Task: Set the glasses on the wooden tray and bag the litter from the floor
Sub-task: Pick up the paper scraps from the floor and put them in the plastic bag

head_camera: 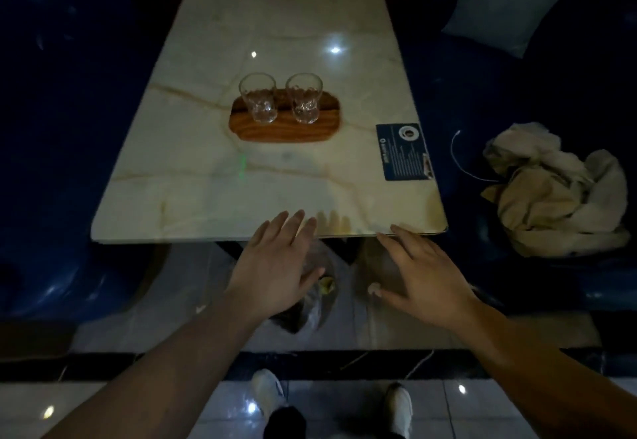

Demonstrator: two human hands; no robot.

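Observation:
Two clear glasses, one (259, 99) on the left and one (304, 99) on the right, stand upright side by side on the oval wooden tray (286, 130) in the middle of the marble table (193, 176). My left hand (275, 266) and my right hand (422, 273) hover open, fingers spread, at the table's near edge, holding nothing. Below them on the tiled floor lies a clear plastic bag (312, 304) with a small yellowish scrap (327, 285) at its mouth. A small pale scrap (374, 288) lies on the floor beside my right thumb.
Dark blue seats (58, 128) flank the table on both sides. A crumpled beige cloth (555, 190) and a white cord (458, 159) lie on the right seat, a pale cushion (513, 0) farther back. A blue card (405, 152) lies on the table's right edge. My shoes (269, 393) stand on the tiles.

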